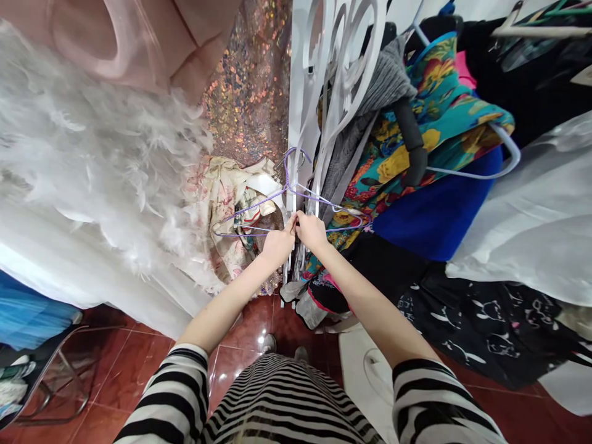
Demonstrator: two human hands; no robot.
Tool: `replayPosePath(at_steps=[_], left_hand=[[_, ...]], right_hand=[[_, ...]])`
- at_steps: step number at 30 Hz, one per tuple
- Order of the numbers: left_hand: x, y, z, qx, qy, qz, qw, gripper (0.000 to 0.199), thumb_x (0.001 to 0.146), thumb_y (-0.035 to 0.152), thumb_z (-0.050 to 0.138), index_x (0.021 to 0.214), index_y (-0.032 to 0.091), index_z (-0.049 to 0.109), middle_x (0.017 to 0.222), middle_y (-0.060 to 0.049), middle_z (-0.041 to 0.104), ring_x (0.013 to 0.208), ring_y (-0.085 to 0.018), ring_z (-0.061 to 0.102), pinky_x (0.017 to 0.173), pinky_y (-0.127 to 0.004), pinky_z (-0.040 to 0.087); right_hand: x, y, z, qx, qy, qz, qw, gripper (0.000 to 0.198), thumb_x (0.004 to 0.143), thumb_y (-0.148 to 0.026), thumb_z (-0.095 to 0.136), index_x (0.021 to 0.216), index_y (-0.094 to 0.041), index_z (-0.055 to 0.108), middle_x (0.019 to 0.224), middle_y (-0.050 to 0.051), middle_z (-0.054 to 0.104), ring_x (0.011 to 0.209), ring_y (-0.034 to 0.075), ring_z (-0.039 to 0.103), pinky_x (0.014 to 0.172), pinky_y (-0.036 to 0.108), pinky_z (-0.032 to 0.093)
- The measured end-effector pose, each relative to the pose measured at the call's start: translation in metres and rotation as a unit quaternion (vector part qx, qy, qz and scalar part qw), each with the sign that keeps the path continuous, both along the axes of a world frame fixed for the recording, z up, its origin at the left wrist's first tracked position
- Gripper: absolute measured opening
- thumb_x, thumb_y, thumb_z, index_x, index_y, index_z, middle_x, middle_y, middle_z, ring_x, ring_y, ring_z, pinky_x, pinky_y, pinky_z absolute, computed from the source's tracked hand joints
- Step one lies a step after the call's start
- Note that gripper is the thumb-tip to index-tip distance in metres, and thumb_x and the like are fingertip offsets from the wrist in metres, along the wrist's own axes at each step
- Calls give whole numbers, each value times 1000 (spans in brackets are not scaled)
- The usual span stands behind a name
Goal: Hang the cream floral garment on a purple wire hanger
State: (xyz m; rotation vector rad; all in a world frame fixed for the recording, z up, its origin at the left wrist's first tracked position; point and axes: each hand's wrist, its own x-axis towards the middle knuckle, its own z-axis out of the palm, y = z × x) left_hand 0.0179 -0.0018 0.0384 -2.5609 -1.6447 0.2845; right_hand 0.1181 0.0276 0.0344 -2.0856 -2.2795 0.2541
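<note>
Spilling in at the left edge, blue tulle (pixel 39 317) shows above a dark seat (pixel 39 357) on bent metal legs, carrying small items too cut off to name. Next comes a long white garment (pixel 102 166), thick with feathers above and smooth lower down; a dusty-pink garment (pixel 185 43) hangs at the top. Right of these is glittering sequinned fabric (pixel 252 92), and below that a bunched cream floral cloth (pixel 224 191).

At the centre is the purple hanger (pixel 287 180), its hook upward and its arms sloping out to both sides, the left one in front of the floral cloth. The left hand (pixel 278 245) has its grip pinching the hanger's lower bar near the middle; the right hand (pixel 311 231) pinches the same bar just beside it, the fingertips of both nearly meeting. Under the forearms lies a red tiled floor (pixel 243 324).

Behind the hands and slightly to the right rises a white rack (pixel 371 58) with curled metalwork. Past it come a gray knit (pixel 388 74), then a teal floral garment (pixel 430 139) on a pale hanger (pixel 515 154), with royal-blue fabric (pixel 430 222) underneath. At the far right, a glossy white garment (pixel 531 209) hangs above black cloth (pixel 490 320) printed with rabbit faces.
</note>
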Motion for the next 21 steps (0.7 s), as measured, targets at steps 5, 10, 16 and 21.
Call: replayPosePath(at_steps=[5, 10, 16, 21], left_hand=[[5, 0, 6, -11, 18, 1, 1000, 59, 91, -3, 36, 147, 6, 50, 153, -29, 40, 96, -25, 76, 81, -32, 62], [10, 1, 11, -4, 27, -3, 1000, 54, 91, -2, 37, 139, 5, 58, 151, -30, 42, 96, -26, 76, 80, -33, 62], [11, 1, 15, -13, 34, -8, 999, 58, 92, 0, 39, 148, 6, 47, 154, -28, 39, 106, -27, 74, 88, -35, 62], [10, 1, 17, -13, 26, -6, 1000, 62, 92, 0, 39, 153, 9, 40, 155, -27, 39, 111, -28, 72, 92, -38, 61]], right_hand=[[1, 0, 0, 2, 2, 8, 1000, 29, 102, -16, 44, 126, -15, 60, 119, 19, 75, 112, 26, 72, 91, 33, 55], [2, -1, 1, -1, 2, 12, 1000, 30, 103, -17, 41, 125, -13, 61, 121, 21, 74, 111, 26, 72, 91, 33, 55], [3, -2, 2, -2, 10, 14, 1000, 33, 105, -17, 35, 126, -14, 60, 119, 21, 74, 111, 26, 73, 91, 33, 55], [4, -3, 1, 0, 16, 16, 1000, 36, 104, -13, 32, 127, -14, 60, 119, 21, 74, 112, 26, 73, 91, 33, 55]])
